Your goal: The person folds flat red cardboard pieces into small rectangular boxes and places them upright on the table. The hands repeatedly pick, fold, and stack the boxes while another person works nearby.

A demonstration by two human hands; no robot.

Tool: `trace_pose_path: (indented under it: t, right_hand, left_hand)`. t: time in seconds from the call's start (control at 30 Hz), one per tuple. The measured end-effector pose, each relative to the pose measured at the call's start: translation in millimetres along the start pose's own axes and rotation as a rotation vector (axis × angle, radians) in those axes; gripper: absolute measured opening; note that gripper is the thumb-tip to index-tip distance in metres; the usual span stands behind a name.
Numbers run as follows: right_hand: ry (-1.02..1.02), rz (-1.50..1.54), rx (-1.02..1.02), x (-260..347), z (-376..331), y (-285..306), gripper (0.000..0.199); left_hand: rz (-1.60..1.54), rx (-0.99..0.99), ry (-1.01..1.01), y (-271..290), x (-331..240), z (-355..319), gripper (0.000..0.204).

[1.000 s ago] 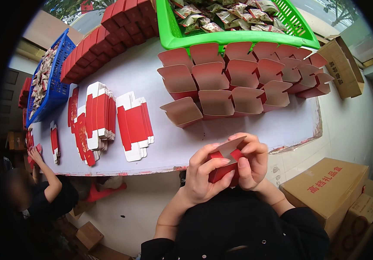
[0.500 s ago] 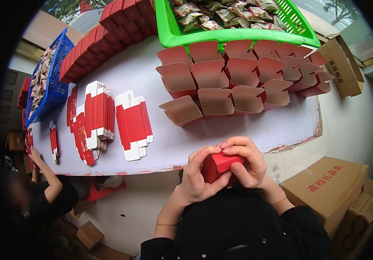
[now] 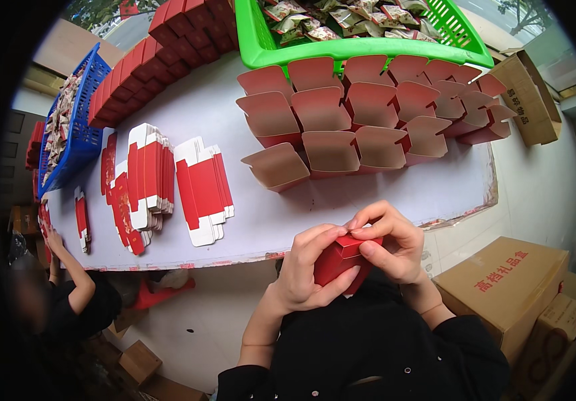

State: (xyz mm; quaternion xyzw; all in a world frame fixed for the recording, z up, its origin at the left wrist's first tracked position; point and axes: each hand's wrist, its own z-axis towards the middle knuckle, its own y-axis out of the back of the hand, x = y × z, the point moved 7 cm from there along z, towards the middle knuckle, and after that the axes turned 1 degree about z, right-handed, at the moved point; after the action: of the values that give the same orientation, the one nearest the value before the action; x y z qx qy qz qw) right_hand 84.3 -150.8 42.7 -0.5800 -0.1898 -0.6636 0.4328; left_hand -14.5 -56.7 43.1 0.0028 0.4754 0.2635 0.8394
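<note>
A small red carton (image 3: 333, 264) is held close to my chest, just off the table's near edge. My left hand (image 3: 304, 271) wraps round its left side, with the thumb low on the front and fingertips at the top edge. At the top right corner, my right hand (image 3: 395, 244) pinches a flap of the carton between fingers and thumb. Beyond my hands, several open red boxes (image 3: 331, 152) stand in rows with their lids raised. To the left on the table lie flat red-and-white carton blanks (image 3: 201, 190), beside a thicker stack of blanks (image 3: 151, 174).
A green basket (image 3: 361, 52) of small wrapped packets stands behind the open boxes. Closed red boxes (image 3: 147, 67) are piled at the far left, near a blue basket (image 3: 77, 144). A co-worker's arm (image 3: 77, 274) reaches the table's left end. Brown cardboard boxes (image 3: 502, 287) sit at right.
My right hand has shifted slightly up and right, its fingers now pinching the carton's top corner. The carton has tilted a little, so its top edge shows differently.
</note>
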Motion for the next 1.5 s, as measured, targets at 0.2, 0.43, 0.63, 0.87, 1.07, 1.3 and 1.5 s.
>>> trace_pose_path:
  t: [0.2, 0.43, 0.63, 0.87, 1.07, 1.3, 1.5]
  right_hand:
    - [-0.006, 0.02, 0.037, -2.4, 0.3, 1.4, 0.013]
    - [-0.108, 0.01, 0.013, -2.0, 5.1, 6.7, 0.011]
    - [-0.201, 0.203, 0.067, -11.9, 4.3, 5.8, 0.017]
    - [0.103, -0.361, 0.196, 12.2, 7.3, -6.4, 0.028]
    - [-0.15, -0.271, 0.263, -4.9, 1.1, 5.6, 0.04]
    - [-0.101, -0.662, 0.638, 2.8, -5.1, 15.3, 0.053]
    - [-0.052, -0.358, -0.067, 12.3, -23.9, 110.1, 0.043]
  left_hand:
    - [0.039, 0.046, 0.014, 2.9, -5.1, 3.7, 0.055]
    - [-0.124, 0.081, 0.139, -0.6, 2.5, -0.5, 0.051]
    - [-0.072, 0.103, 0.136, 1.2, 1.0, 4.0, 0.051]
    - [-0.228, 0.042, 0.291, 6.5, 16.1, -3.8, 0.045]
    - [-0.014, 0.163, 0.115, 2.5, 2.8, 5.4, 0.048]
    - [-0.028, 0.172, 0.304, 7.5, 2.4, 11.8, 0.038]
    - [0.638, -0.566, 0.509, 103.4, 28.7, -21.3, 0.021]
